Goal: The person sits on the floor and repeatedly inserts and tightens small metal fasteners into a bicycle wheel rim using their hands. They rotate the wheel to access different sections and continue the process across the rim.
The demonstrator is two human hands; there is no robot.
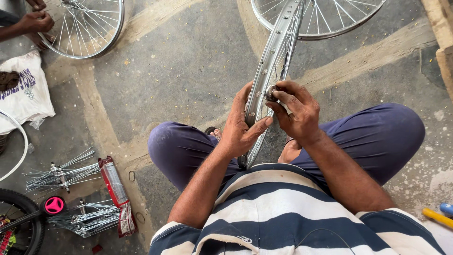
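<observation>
I sit cross-legged on a concrete floor with a silver bicycle wheel rim (276, 52) standing on edge between my knees. My left hand (240, 125) grips the rim from the left, thumb pressed against its edge. My right hand (297, 111) is closed on the metal hub (271, 92) at the wheel's centre, fingers wrapped over it. Thin spokes run from the hub to the rim.
A second spoked wheel (325, 19) lies flat ahead, and another person's hands (35, 21) work on a third wheel (87, 28) at top left. Bundles of loose spokes with hubs (61, 175), a red packet (115, 189), a white bag (26, 92) and a tyre (19, 222) lie left.
</observation>
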